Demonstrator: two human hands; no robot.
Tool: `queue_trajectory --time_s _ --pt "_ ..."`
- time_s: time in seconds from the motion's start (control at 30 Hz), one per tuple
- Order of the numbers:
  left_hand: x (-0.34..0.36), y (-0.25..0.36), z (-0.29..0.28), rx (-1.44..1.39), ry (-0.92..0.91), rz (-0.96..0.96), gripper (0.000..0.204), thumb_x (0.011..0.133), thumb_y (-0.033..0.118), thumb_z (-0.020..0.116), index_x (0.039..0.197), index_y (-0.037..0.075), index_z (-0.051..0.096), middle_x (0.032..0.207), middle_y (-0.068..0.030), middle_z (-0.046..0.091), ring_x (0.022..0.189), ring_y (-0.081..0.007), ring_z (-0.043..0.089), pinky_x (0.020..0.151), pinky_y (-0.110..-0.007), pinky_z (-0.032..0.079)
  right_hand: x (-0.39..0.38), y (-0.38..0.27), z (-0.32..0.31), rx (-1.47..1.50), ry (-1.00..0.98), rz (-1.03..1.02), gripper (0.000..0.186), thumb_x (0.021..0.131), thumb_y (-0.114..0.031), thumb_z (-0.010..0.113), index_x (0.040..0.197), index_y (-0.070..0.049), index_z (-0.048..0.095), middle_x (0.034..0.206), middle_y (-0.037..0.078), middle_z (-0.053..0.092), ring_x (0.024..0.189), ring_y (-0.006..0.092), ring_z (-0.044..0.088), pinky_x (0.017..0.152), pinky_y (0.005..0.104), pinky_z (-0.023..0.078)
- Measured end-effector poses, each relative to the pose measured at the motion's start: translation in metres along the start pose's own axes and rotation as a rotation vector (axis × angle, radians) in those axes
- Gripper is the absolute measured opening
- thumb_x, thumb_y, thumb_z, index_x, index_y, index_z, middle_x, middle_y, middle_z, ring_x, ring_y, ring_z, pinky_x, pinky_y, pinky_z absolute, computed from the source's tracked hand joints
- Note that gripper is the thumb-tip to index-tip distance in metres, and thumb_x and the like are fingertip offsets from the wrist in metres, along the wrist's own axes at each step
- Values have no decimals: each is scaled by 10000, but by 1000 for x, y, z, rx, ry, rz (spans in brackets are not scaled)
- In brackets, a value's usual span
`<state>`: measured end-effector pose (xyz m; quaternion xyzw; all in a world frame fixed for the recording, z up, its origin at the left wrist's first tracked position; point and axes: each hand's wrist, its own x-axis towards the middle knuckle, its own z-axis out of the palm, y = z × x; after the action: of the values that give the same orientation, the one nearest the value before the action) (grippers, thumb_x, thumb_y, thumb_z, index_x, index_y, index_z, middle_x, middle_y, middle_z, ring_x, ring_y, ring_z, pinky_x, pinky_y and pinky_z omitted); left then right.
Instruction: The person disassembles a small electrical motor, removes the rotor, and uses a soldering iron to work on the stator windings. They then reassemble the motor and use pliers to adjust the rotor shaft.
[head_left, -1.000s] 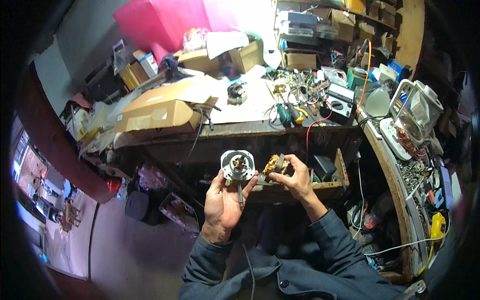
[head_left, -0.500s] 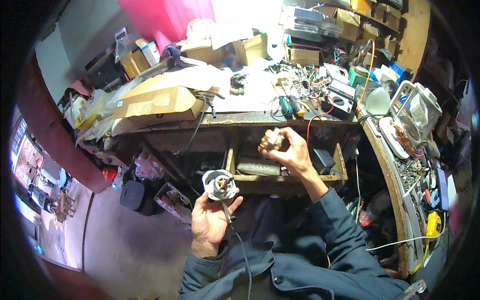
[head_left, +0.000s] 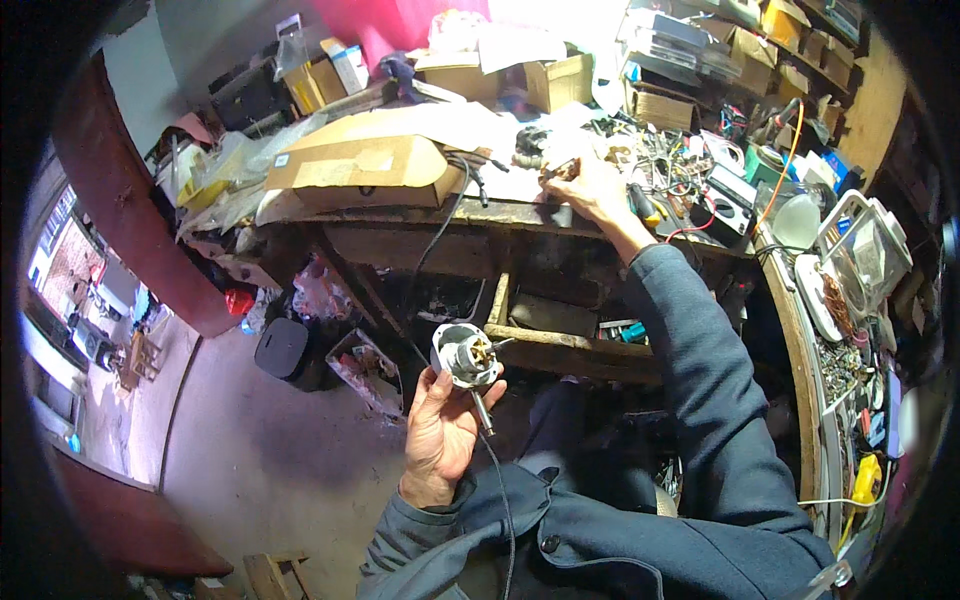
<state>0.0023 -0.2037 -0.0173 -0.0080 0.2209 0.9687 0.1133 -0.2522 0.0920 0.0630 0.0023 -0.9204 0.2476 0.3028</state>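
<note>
My left hand is wrapped round a silver flanged metal housing, with brass-coloured parts inside and a metal shaft pointing down toward me. A dark cable runs down past my wrist. My right hand is stretched over the front of the bench, its fingers closed on a small brown copper-coloured wound part. Near it lie a dark round part, pliers and a tangle of small wires and tools.
A cluttered wooden bench carries an open cardboard box, a multimeter and a clear plastic container. Below are an open drawer, a black bin and a box of scraps. A doorway is at left.
My right hand has moved up and away with the copper-coloured part, from beside the housing to the bench top. The housing dropped a little, then shifted right. The view has turned slightly.
</note>
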Motion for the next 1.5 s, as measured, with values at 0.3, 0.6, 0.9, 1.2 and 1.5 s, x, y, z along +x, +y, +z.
queue_trajectory --time_s 0.3,0.6,0.9,1.2,1.5 --pt "6 -10 -1 159 56 155 422 971 -1 669 1314 76 436 1255 -174 650 1152 -320 675 995 -569 580 -27 -19 -13 -205 153 -250 732 736 -402 876 1290 -27 580 1263 203 610 1203 370 598 1002 474 492" --pt "7 -17 2 240 42 153 448 962 -53 652 1323 82 423 1284 -173 640 1154 -299 676 1002 -525 586 -137 -58 -67 603 -202 -282 279 869 -203 783 1031 15 721 1012 174 737 952 310 721 857 383 560" --pt "9 -30 7 398 -52 161 701 904 -53 716 1517 102 413 1348 -127 603 1223 -235 620 1050 -375 533 -220 -81 -68 301 -268 -444 646 738 -387 866 1254 -86 618 1071 120 675 1034 324 624 886 436 462" --pt "5 -30 -6 567 -182 173 762 798 -135 746 1485 71 488 1367 -139 577 1232 -243 613 1048 -382 522 -215 -60 -67 505 -394 -431 400 751 -337 855 987 -50 706 888 111 692 860 319 648 786 433 479" --pt "6 -28 -7 596 -144 104 788 755 -148 776 1464 67 510 1330 -135 609 1197 -243 639 1019 -377 542 -219 -55 -63 482 -353 -466 362 727 -311 861 913 -37 715 838 152 628 819 358 628 751 467 514"
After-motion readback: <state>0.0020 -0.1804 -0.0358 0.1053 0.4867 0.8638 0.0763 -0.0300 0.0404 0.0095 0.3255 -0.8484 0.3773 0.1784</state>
